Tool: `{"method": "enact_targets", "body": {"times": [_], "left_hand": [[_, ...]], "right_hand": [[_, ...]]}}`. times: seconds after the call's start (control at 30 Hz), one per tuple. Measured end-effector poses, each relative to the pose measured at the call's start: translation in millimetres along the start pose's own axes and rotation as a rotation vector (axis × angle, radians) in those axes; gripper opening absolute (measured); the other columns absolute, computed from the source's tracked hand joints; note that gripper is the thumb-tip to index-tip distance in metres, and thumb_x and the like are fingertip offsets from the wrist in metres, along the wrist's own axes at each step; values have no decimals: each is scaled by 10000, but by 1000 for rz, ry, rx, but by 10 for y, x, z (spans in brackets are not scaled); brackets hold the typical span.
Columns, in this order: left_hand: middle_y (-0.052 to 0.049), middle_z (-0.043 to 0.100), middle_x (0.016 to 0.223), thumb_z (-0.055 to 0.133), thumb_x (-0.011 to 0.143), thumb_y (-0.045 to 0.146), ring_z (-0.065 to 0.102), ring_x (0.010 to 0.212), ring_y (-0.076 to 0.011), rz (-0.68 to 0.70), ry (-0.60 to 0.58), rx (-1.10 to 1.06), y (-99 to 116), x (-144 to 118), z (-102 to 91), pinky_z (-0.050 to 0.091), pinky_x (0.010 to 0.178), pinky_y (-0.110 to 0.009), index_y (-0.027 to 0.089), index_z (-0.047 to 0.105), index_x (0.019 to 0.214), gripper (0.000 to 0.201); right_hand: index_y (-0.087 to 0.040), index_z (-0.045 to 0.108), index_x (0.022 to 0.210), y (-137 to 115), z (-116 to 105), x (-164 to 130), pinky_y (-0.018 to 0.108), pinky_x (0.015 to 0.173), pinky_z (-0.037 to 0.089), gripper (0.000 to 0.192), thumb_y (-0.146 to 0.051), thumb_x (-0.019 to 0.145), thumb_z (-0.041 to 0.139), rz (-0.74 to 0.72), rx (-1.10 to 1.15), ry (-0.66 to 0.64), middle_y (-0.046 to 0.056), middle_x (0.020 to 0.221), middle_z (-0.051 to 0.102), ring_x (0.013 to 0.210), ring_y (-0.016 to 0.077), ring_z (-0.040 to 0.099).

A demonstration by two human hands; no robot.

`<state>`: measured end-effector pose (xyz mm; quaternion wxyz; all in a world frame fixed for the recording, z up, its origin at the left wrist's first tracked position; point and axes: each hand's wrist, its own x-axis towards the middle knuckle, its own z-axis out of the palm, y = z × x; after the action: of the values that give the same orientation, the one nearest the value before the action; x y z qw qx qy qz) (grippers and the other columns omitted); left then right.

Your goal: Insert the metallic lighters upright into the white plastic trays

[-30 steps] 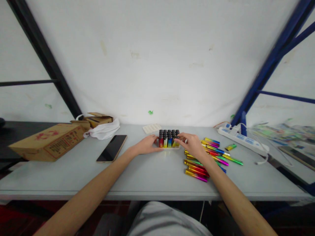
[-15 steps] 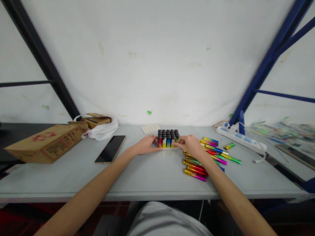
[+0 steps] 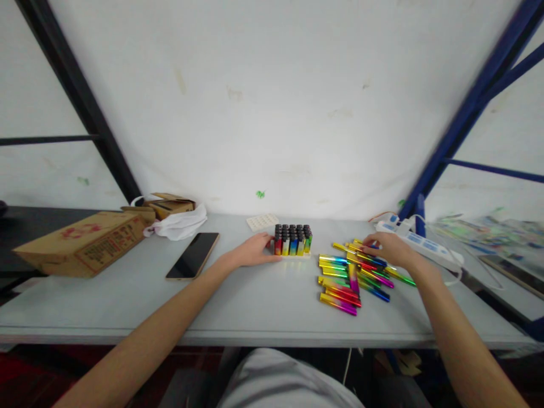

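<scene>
Upright lighters (image 3: 293, 240) with black tops and shiny red, white, blue, yellow and green bodies stand in close rows on a pale holder (image 3: 301, 255). My left hand (image 3: 256, 250) grips the left side of this block, with the thumb low at the front and the fingers toward the back. To the right lies a loose pile of shiny tubes (image 3: 340, 289), lighter-like and shaded gold, red, purple, green and blue. My right hand (image 3: 389, 248) is over the far side of the pile, its fingers bent together down at the tubes. What lies between its fingertips is hidden.
A phone (image 3: 193, 256) lies left of my left hand. Farther left are a cardboard box (image 3: 80, 243) and a white plastic bag (image 3: 181, 222). A pale perforated tray (image 3: 262, 221) sits near the wall. A power strip (image 3: 429, 246) with cables stands behind my right hand.
My right hand has left the right side of the lighter block and moved right to the pile of tubes. My left hand has stayed at the block.
</scene>
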<state>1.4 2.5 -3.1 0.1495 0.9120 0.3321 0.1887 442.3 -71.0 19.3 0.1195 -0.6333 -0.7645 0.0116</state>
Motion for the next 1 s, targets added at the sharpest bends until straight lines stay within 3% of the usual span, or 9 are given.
{"method": "enact_targets", "body": {"times": [0.13, 0.33, 0.47, 0.57, 0.73, 0.8, 0.9, 1.0], "left_hand": [[-94, 683, 966, 688, 838, 594, 615, 848, -257, -2, 1, 10, 10, -4, -8, 507, 779, -354, 149, 675, 1052, 494], [-92, 672, 964, 681, 842, 606, 608, 841, -255, -8, -7, 36, 14, -9, -15, 501, 768, -352, 145, 669, 1047, 505], [-91, 670, 967, 675, 851, 594, 603, 848, -253, 3, -13, 29, 2, -7, -12, 500, 771, -354, 143, 671, 1074, 503], [-86, 672, 951, 687, 836, 596, 604, 841, -253, 0, -4, 22, -15, -5, 0, 501, 772, -355, 149, 676, 1057, 499], [-90, 678, 946, 691, 829, 619, 610, 842, -256, -6, 13, 30, -30, -5, 8, 504, 785, -360, 150, 682, 1032, 511], [-95, 680, 957, 685, 838, 619, 612, 853, -258, -1, 3, 34, -28, -5, 4, 503, 794, -362, 144, 681, 1046, 518], [-105, 684, 972, 676, 850, 616, 614, 865, -262, 6, -11, 42, -26, -3, 3, 503, 811, -372, 133, 680, 1065, 528], [-105, 694, 986, 675, 852, 614, 620, 876, -264, 12, -1, 29, -28, -3, 13, 505, 827, -375, 140, 682, 1077, 526]], "right_hand": [[-171, 805, 971, 81, 88, -95, 343, 793, 529, 227, -300, 894, 634, -13, -13, -31, 125, 964, 796, 845, 257, 730], [-166, 743, 969, -65, 12, -84, 353, 757, 516, 265, -375, 926, 587, 0, 80, 179, 132, 945, 768, 822, 256, 697], [-179, 720, 1114, -350, -162, -40, 305, 585, 435, 439, -544, 971, 522, 13, 238, 301, 49, 704, 683, 598, 192, 592], [-178, 735, 1120, -642, -262, 32, 283, 503, 341, 514, -629, 923, 586, -11, 413, 411, -9, 581, 542, 523, 155, 463], [-179, 727, 929, -1095, -211, 284, 279, 601, 447, 470, -641, 884, 657, -52, 886, 503, 12, 674, 580, 640, 153, 511], [-196, 669, 874, -1240, -123, 383, 281, 653, 493, 485, -675, 908, 603, -74, 1048, 465, 18, 735, 607, 684, 156, 557], [-224, 565, 895, -1424, 26, 447, 306, 696, 538, 491, -712, 938, 525, -150, 1245, 254, 23, 803, 641, 713, 166, 614], [-244, 507, 917, -1561, 151, 414, 312, 647, 535, 488, -730, 949, 486, -195, 1310, 81, -16, 699, 583, 615, 157, 576]]}}
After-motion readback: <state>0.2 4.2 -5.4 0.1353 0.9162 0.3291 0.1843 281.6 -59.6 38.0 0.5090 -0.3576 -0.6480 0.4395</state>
